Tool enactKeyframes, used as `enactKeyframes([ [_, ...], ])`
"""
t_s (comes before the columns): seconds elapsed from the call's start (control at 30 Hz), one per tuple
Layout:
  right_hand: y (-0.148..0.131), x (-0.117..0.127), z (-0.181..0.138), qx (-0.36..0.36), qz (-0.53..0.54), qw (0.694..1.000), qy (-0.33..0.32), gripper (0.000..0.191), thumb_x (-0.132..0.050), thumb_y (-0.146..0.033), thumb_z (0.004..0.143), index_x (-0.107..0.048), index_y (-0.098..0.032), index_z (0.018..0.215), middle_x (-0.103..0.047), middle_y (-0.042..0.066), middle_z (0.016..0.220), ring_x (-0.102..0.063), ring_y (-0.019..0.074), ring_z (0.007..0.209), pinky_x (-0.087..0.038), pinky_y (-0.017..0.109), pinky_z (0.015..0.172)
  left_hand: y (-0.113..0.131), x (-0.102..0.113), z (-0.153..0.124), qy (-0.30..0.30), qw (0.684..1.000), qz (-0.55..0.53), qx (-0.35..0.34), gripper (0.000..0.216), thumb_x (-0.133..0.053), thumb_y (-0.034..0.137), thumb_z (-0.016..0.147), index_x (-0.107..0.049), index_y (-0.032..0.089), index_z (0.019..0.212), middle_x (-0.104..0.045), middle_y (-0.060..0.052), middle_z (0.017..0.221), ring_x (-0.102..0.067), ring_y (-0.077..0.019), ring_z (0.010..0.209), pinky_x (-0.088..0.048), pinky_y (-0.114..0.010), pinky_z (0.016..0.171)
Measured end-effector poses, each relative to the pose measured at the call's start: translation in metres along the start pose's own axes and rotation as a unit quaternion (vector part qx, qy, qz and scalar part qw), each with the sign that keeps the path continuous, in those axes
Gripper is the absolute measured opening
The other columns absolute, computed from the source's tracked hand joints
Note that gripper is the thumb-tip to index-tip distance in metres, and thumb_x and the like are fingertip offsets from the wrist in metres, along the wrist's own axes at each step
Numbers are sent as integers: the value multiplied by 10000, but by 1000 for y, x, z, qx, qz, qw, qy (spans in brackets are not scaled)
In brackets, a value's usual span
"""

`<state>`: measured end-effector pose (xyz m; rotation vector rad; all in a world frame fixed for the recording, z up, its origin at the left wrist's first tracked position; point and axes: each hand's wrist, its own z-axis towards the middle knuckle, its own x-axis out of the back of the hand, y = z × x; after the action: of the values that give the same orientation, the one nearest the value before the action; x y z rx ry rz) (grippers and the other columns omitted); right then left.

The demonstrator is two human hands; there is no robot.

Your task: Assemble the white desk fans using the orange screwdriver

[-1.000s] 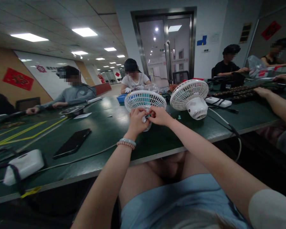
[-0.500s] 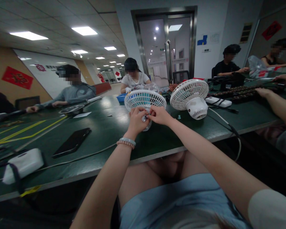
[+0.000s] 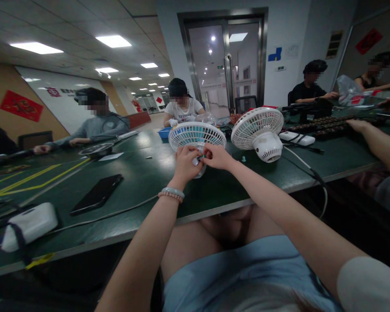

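A white fan (image 3: 197, 133) with a grille and blue-green blades stands in front of me at the table's near side. My left hand (image 3: 187, 162) is closed around the back of this fan, and part of the white motor housing (image 3: 200, 173) shows below the fingers. Close beside it, my right hand (image 3: 217, 157) pinches a small teal piece (image 3: 203, 157) against the back of the housing. Fingers hide most of that piece, so I cannot tell its full shape. To the right, a second white fan (image 3: 259, 132) rests tilted, its vented motor housing toward me.
A small teal plug (image 3: 243, 159) sits on the green table (image 3: 169, 203) right of my hands. Left are a black phone (image 3: 96, 194), a white box (image 3: 30, 226) with a strap and a cable. Another white box (image 3: 297, 138) lies behind the second fan. Several people sit around the table.
Both hands stay at the back of the fan. A bit of teal now shows at my right fingertips. The whole view has shifted slightly.
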<state>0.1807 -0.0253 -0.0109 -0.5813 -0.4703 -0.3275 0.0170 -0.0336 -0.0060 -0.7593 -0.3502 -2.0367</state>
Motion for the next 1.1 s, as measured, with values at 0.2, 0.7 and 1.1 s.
enactKeyframes([
  [0.2, -1, 1, 0, 3, -1, 1000, 4, 122, -562, -198, 665, -499, -180, 768, -487, -67, 571, -464, 81, 534, -335, 208, 577, -1, -1, 0, -2, 1000, 3, 2, 149, -606, 288, 683, -645, 230, 813, -565, -37, 1021, -443, -250, 1018, -340, -410, 860],
  [0.7, 2, -3, 0, -11, -30, 999, 11, 113, -557, -271, 737, -495, -177, 740, -496, -53, 566, -457, 89, 533, -322, 218, 576, 0, 1, 0, -8, 1000, 8, 1, 159, -586, 277, 689, -647, 222, 826, -562, -40, 1019, -444, -248, 1012, -340, -407, 863],
  [1.1, -1, 1, -2, 6, -6, 1000, 1, 107, -512, -179, 678, -491, -180, 782, -485, -59, 583, -457, 88, 541, -336, 211, 578, 0, 0, 0, -8, 1000, -2, 5, 149, -612, 292, 685, -637, 230, 818, -566, -35, 1011, -439, -248, 1023, -334, -408, 863],
])
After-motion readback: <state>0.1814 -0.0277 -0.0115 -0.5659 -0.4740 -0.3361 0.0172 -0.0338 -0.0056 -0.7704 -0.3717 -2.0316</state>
